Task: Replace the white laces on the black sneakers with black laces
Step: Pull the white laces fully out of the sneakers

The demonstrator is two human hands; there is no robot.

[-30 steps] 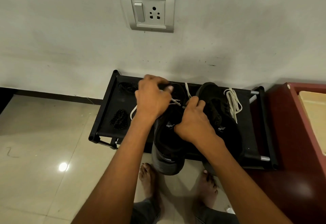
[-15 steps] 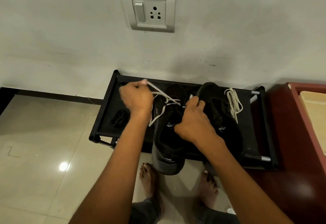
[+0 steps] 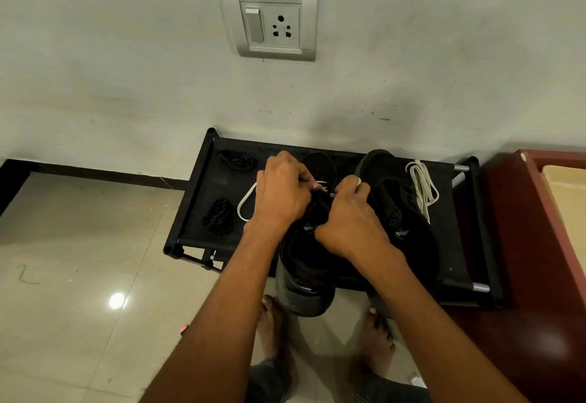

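Glossy floor tiles (image 3: 79, 275), matt cloth rack (image 3: 228, 187)

Two black sneakers (image 3: 306, 263) (image 3: 399, 199), two bundled black laces (image 3: 236, 160) (image 3: 218, 216), two white laces, one loose coil (image 3: 423, 188) and one part-threaded loop (image 3: 245, 201), two hands (image 3: 282, 193) (image 3: 350, 215), two bare feet (image 3: 269, 323) (image 3: 377, 336), one black rack (image 3: 196, 187), one wall socket (image 3: 271, 23).

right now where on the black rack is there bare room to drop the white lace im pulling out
Bare fabric lies between the two black lace bundles at the rack's left end. The middle is crowded by both hands and sneakers; the removed white lace fills the right.
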